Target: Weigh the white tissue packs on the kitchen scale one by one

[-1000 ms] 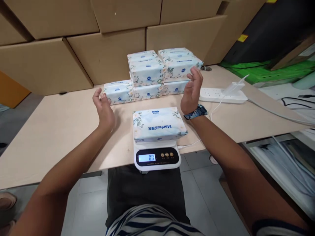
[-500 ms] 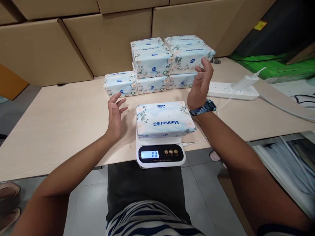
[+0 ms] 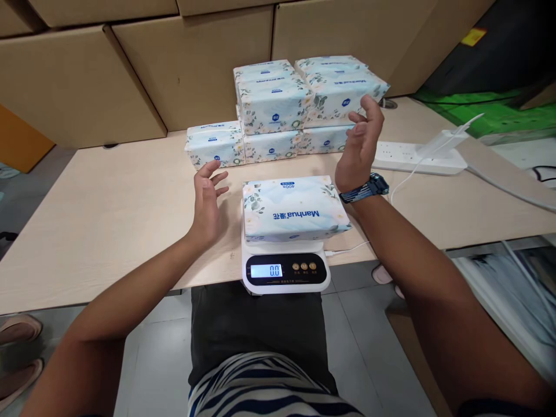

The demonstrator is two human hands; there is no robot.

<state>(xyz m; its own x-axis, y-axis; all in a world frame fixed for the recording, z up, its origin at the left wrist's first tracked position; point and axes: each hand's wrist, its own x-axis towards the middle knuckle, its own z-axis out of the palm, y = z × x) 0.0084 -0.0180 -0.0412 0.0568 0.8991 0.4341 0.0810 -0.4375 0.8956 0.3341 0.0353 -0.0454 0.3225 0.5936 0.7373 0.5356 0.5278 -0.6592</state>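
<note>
A floral tissue pack point(image 3: 297, 205) lies flat on a white digital scale point(image 3: 286, 284) at the table's front edge. The lit display point(image 3: 266, 270) reads 0.0. To the left of the pack, my left hand point(image 3: 208, 202) is raised with its fingers apart, holding nothing. My right hand point(image 3: 359, 147), a watch on its wrist, is up at the pack's right, fingers loosely curled and apart, also holding nothing. Neither hand touches the pack on the scale. Behind them stand several more tissue packs point(image 3: 275, 107), stacked in two layers, with a single-height pack point(image 3: 215, 145) at the left end.
A white power strip point(image 3: 419, 157) with a plugged-in charger lies at the right, its cable trailing over the table point(image 3: 108, 220). A thin white cord point(image 3: 347, 250) runs into the scale's right side. Cardboard boxes point(image 3: 195, 69) form a wall along the back.
The whole view has shifted slightly. Both hands keep nearly the same pose beside the tissue pack, and the display still shows 0.0.
</note>
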